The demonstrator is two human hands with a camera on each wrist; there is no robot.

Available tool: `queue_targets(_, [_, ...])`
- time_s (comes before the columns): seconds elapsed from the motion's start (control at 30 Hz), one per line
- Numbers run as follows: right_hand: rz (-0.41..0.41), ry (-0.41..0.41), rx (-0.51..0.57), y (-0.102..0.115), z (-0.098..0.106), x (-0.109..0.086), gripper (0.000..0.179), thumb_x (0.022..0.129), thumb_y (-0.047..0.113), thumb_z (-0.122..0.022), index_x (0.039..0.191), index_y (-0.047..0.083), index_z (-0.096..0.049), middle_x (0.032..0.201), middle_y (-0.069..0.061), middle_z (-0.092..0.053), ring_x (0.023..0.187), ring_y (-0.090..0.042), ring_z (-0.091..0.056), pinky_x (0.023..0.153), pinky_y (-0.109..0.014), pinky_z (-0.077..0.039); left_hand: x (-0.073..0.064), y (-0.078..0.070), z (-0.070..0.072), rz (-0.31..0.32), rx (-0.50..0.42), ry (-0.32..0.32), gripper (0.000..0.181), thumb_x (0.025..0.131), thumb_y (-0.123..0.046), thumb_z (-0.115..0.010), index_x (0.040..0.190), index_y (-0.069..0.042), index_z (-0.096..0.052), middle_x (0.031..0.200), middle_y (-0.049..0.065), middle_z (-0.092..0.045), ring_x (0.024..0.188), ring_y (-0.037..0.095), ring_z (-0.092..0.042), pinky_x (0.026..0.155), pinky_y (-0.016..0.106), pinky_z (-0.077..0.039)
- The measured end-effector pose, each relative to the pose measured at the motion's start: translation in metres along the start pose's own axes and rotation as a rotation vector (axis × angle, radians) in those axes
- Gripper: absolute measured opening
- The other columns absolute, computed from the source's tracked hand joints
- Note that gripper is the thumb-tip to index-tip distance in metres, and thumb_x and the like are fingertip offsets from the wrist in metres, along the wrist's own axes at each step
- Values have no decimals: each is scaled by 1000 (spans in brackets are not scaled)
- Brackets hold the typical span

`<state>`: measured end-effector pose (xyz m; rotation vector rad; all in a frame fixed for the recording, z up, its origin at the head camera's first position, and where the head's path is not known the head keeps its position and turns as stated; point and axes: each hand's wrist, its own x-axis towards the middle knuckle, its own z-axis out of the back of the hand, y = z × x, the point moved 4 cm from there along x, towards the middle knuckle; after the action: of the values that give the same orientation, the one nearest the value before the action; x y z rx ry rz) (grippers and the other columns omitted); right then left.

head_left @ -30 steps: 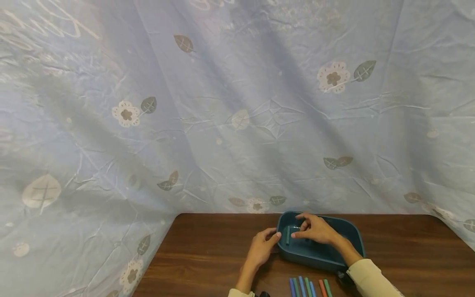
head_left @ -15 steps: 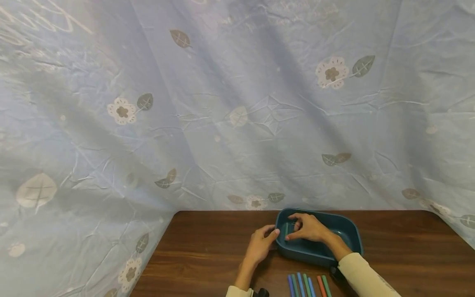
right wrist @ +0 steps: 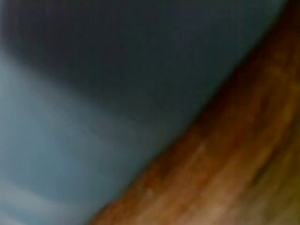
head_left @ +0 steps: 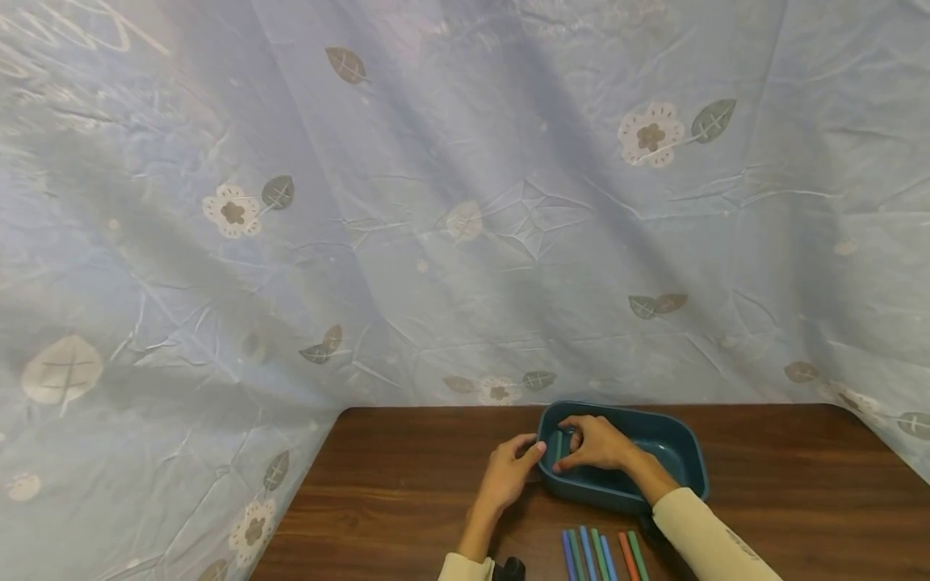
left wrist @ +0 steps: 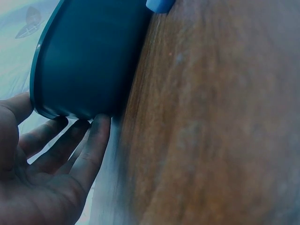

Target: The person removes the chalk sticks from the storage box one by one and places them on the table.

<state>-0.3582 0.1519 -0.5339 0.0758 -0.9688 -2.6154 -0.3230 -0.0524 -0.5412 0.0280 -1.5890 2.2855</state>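
My left hand (head_left: 504,476) holds the left end of a dark teal plastic basin (head_left: 693,452), thumb at the rim. In the left wrist view the fingertips (left wrist: 101,123) press against its outer wall. My right hand (head_left: 599,444) reaches inside the basin at its left end. A slim green stick (head_left: 559,445) stands out there beside the inner wall, with thumb and forefinger bent round its two ends; the other fingers are mostly hidden. The right wrist view is blurred and shows the basin's wall (right wrist: 56,140) close up.
Several blue, purple and green sticks (head_left: 590,555) lie in a row in front of the basin. A red stick (head_left: 628,557) and a green stick (head_left: 638,555) lie just right of them. A patterned cloth (head_left: 465,323) hangs behind the brown wooden table (head_left: 407,484).
My right hand has moved a little left inside the basin, its thumb and forefinger closing in round the green stick. My left hand keeps its hold. The head view has tilted slightly.
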Motion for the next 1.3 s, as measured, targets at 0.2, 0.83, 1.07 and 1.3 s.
queue_targets(0.2, [-17, -24, -35, 3, -1, -1, 87, 72, 37, -101, 140, -3, -63, 78, 2, -64, 66, -13, -58, 62, -28, -49, 1, 1, 0, 3, -13, 8, 46, 108, -34, -64, 136, 1, -70, 123, 14, -79, 114, 23, -74, 97, 38, -59])
queue_targets(0.83, [-26, -30, -53, 4, 0, -3, 81, 74, 37, -100, 137, -1, -65, 80, 2, -63, 68, -13, -58, 62, -28, -48, 0, 1, -1, 8, -35, 16, 48, 108, -34, -64, 137, 3, -69, 124, 15, -79, 112, 20, -74, 96, 34, -59])
queue_targets(1.07, [30, -15, 7, 3, 3, -1, 82, 75, 30, -100, 139, -5, -62, 80, 2, -64, 68, -13, -59, 62, -27, -49, -1, 1, -1, 8, -32, 9, 44, 108, -30, -64, 136, 4, -69, 123, 15, -79, 111, 21, -74, 96, 35, -59])
queue_targets(1.3, [82, -29, 16, 11, 12, -1, 82, 77, 31, -98, 141, -2, -60, 81, 4, -65, 67, -11, -58, 63, -27, -49, -1, 2, -1, 9, -42, 9, 44, 108, -32, -65, 136, 2, -70, 126, 16, -78, 117, 26, -73, 100, 44, -60])
